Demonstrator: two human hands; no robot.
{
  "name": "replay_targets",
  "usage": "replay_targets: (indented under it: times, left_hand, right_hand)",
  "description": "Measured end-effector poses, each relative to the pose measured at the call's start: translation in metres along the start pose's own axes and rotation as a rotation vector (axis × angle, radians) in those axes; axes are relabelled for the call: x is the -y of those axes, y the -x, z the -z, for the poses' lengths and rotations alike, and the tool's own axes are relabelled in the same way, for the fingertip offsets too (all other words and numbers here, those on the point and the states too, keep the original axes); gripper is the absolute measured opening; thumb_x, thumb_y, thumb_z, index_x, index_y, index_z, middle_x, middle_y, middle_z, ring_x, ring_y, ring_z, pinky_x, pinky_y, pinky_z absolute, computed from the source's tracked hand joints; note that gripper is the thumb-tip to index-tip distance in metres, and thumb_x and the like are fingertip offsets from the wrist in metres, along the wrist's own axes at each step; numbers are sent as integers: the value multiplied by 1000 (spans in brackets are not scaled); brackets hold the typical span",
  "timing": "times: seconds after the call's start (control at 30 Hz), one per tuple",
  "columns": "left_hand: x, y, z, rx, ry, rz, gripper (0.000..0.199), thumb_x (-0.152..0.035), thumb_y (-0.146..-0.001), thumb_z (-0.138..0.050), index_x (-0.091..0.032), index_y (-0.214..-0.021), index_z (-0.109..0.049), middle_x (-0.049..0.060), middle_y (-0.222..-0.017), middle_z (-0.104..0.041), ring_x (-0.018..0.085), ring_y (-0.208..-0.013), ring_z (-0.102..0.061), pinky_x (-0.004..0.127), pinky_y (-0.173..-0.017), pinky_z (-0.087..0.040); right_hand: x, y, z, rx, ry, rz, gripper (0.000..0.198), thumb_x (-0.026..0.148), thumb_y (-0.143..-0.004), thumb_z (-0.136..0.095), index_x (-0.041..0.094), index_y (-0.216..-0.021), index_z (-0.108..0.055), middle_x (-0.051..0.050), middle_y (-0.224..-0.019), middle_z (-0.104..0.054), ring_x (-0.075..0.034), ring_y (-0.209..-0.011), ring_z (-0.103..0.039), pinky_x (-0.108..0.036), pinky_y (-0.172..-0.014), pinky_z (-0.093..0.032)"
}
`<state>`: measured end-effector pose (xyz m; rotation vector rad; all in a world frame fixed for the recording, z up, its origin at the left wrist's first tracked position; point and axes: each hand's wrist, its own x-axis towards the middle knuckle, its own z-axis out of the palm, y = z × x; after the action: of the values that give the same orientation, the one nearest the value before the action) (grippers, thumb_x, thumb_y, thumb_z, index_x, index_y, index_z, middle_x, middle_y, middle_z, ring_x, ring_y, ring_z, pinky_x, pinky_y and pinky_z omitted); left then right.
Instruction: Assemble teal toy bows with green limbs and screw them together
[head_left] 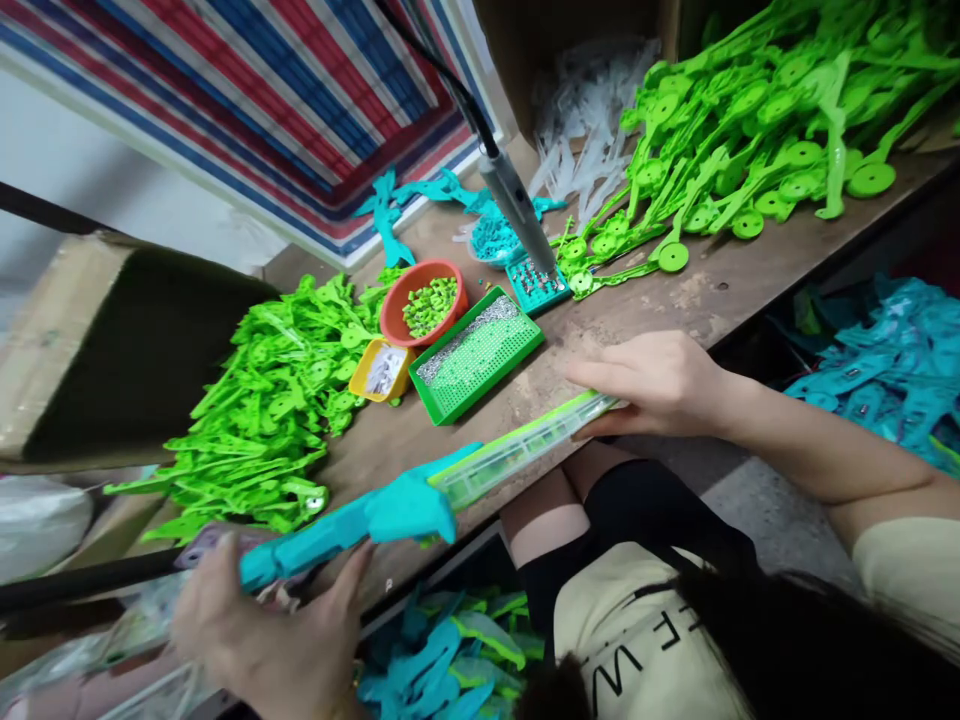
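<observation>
A long plastic toy piece, turquoise at one end and clear with lime green edging at the other, is held slantwise over the front of the bench. My left hand, slightly blurred, has its fingers and thumb around the turquoise end. On the clear end, my right hand grips the tip between thumb and fingers. Beyond the piece sits a green perforated tray of small silvery parts. Beside it are an orange bowl of small lime pieces and a yellow tub of whitish pieces.
Lime green plastic parts lie heaped at left and back right. A grey electric screwdriver hangs on its cable above a small teal tray. Turquoise parts are piled below the bench edge. A cardboard box stands left.
</observation>
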<state>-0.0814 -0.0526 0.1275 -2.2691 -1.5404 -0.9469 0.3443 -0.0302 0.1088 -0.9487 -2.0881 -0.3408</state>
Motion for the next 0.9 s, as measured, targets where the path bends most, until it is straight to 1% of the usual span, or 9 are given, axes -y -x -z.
replay_targets:
  times: [0.03,0.1,0.27,0.33,0.47,0.57,0.7,0.8,0.9]
  left_hand:
    - [17,4,1,-50,-101,42,107,-33,-56,-87,-35,-149,-33,7,-151,-41,45,-135,-38,69,-112,-29]
    - [48,11,-2,-20,-128,40,98,-32,-61,-84,-35,-146,-36,7,-143,-51,41,-125,-52,65,-104,-42]
    - [77,12,-13,100,-230,-159,25,-27,-78,-70,-27,-103,-67,5,-97,-73,33,-98,-67,68,-105,-32]
    - [71,5,-13,97,-252,-209,16,-33,-77,-71,-27,-93,-67,2,-85,-72,28,-85,-68,61,-99,-39]
    - [42,-13,-8,71,-281,-268,29,-43,-74,-74,-30,-99,-70,1,-80,-71,27,-81,-66,44,-81,-45]
    - [13,-22,-10,120,-280,-259,35,-47,-73,-73,-33,-105,-70,0,-77,-70,27,-79,-64,42,-78,-41]
    - [-15,-23,-22,111,-377,-333,33,-48,-76,-71,-29,-103,-69,0,-79,-71,25,-77,-63,41,-77,-36]
    - [-25,-17,-31,146,-474,-374,29,-45,-81,-68,-26,-103,-66,2,-81,-72,24,-80,-63,41,-79,-35]
    - [-36,-11,-41,190,-452,-406,27,-44,-83,-67,-23,-101,-65,3,-76,-71,23,-76,-62,39,-75,-35]
  right_hand:
    - [2,0,1,15,7,8,46,56,-92,-50,18,-111,-66,-1,-70,-67,-12,-63,-60,-25,-56,-39]
    - [6,0,4,41,12,30,45,55,-92,-49,18,-112,-65,-1,-69,-65,-12,-61,-59,-26,-54,-38]
    - [-3,10,-6,73,-57,8,47,56,-92,-50,18,-116,-65,-2,-73,-68,-14,-64,-62,-27,-56,-42]
    - [-16,17,-16,96,-108,-114,49,57,-89,-53,19,-117,-64,-5,-87,-73,-16,-75,-67,-27,-64,-49]
    - [-32,16,-25,23,-43,-363,59,56,-88,-55,16,-131,-55,-15,-121,-67,-29,-111,-64,-45,-93,-51]
    - [-17,-2,-23,-62,31,-289,62,56,-87,-56,23,-139,-46,-13,-134,-59,-30,-126,-54,-54,-110,-37]
    - [3,-29,-31,92,58,-135,48,51,-93,-48,25,-134,-51,-8,-136,-58,-27,-131,-48,-58,-119,-20]
    - [1,-36,-45,241,46,-101,34,45,-96,-44,23,-113,-64,-6,-111,-71,-25,-115,-58,-61,-117,-20]
    - [8,-40,-58,267,5,-89,34,42,-96,-47,20,-117,-63,-9,-126,-65,-26,-120,-55,-58,-116,-24]
